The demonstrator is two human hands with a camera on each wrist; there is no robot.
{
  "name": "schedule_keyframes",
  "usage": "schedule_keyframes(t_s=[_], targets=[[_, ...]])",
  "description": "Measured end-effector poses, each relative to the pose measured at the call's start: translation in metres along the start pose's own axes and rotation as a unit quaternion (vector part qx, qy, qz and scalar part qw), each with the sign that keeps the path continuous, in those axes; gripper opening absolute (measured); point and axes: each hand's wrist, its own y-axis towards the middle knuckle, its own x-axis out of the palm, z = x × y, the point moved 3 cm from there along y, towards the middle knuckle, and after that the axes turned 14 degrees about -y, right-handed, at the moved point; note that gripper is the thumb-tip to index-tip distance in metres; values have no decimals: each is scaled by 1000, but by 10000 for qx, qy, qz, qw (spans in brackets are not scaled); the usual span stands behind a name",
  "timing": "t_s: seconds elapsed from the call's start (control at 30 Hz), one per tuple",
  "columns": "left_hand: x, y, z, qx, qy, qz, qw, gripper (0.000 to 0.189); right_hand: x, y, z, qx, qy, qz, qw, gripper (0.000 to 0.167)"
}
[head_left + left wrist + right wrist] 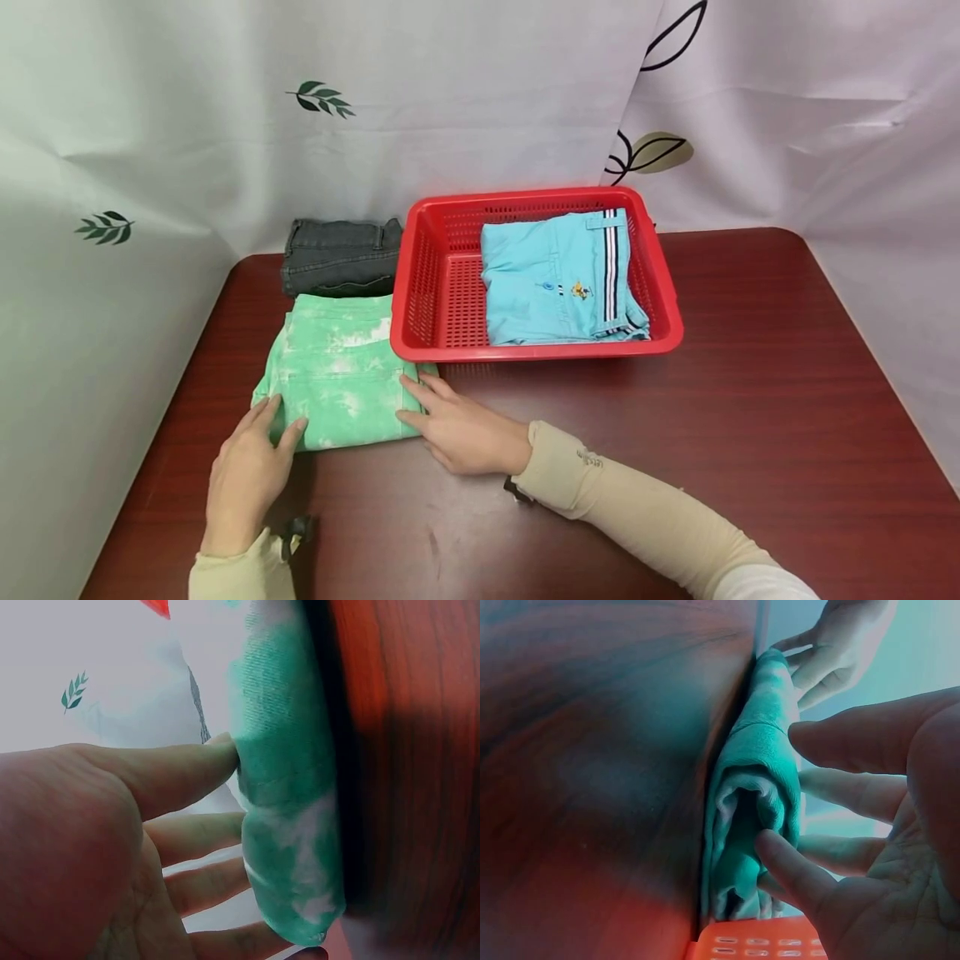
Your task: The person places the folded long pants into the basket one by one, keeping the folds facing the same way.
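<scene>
A folded green-and-white tie-dye garment [337, 392] lies on the table at the left, its upper right corner hidden by the red basket. At its lower left corner, my left hand [251, 467] touches the cloth with spread fingers. My right hand [465, 425] rests its fingertips along the right edge. In the left wrist view the thumb [195, 769] lies against the thick fold. Rolled layers of the green garment [742, 817] show in the right wrist view, where the fingers [802, 874] are spread along its end.
The red plastic basket [536, 354] holds folded light blue pants [540, 279] with a striped waistband. Dark grey folded jeans [341, 258] lie behind the green garment, left of the basket. White leaf-print curtains [450, 100] enclose the reddish-brown table [750, 400].
</scene>
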Motion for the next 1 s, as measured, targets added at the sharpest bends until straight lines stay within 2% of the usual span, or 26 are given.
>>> schedule_keyframes(t_s=[0.37, 0.67, 1.0], targets=[[-4, -1, -6, -107, 61, -213, 9997, 71, 1, -2, -7, -22, 365, -123, 9993, 41], [-7, -1, -14, -162, 106, -493, 9986, 71, 0, 0, -16, -243, 321, -51, 9992, 40], [-13, 2, -21, -223, 91, -513, 9984, 67, 1, 3, -29, -463, 242, -150, 9985, 41]])
